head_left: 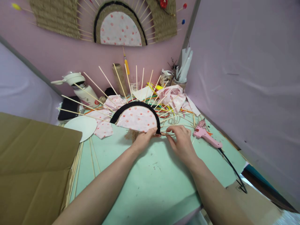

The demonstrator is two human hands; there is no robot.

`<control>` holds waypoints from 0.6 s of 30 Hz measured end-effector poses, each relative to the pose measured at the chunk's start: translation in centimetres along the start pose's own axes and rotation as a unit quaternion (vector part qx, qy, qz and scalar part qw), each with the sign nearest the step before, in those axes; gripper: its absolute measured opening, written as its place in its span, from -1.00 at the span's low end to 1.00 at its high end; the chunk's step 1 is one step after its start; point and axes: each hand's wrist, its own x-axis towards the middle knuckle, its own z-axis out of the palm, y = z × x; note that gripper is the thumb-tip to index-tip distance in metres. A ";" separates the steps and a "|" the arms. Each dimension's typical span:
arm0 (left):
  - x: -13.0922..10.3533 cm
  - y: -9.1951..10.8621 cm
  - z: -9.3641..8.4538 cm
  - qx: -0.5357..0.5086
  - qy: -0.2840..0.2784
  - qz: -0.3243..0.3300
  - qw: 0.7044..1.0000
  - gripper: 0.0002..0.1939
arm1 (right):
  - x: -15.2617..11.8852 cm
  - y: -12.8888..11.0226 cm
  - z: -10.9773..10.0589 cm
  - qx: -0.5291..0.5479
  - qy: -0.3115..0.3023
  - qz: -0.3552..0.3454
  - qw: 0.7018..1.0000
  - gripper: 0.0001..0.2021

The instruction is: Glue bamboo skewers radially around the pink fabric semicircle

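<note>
A half-round piece (pixel 138 118) covered in white cloth with pinkish dots, edged by a black band (pixel 131 104), is held over the mint-green table. Thin wooden sticks (pixel 120 79) fan out from its curved edge. My left hand (pixel 144 139) grips its lower right corner, thumb on the cloth. My right hand (pixel 181 140) is just right of that corner, thumb and fingers pinched on thin strands or a stick beside the black band's end. Some tan fibre (pixel 133 134) shows under the flat edge.
A pink glue gun (pixel 207 136) with a black cord lies right. Cardboard (pixel 35 162) covers the left; a white disc (pixel 82 126) lies beside it. Behind are a white bottle (pixel 85 92), twine spool (pixel 120 78), cloth scraps (pixel 172 97) and jars (pixel 166 78). A similar fan (pixel 120 29) hangs above.
</note>
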 end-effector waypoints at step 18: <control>-0.7 0.4 -0.2 0.100 0.010 0.023 0.995 -0.61 | 0.0 -0.2 0.0 -0.008 -0.026 0.018 0.999 -0.83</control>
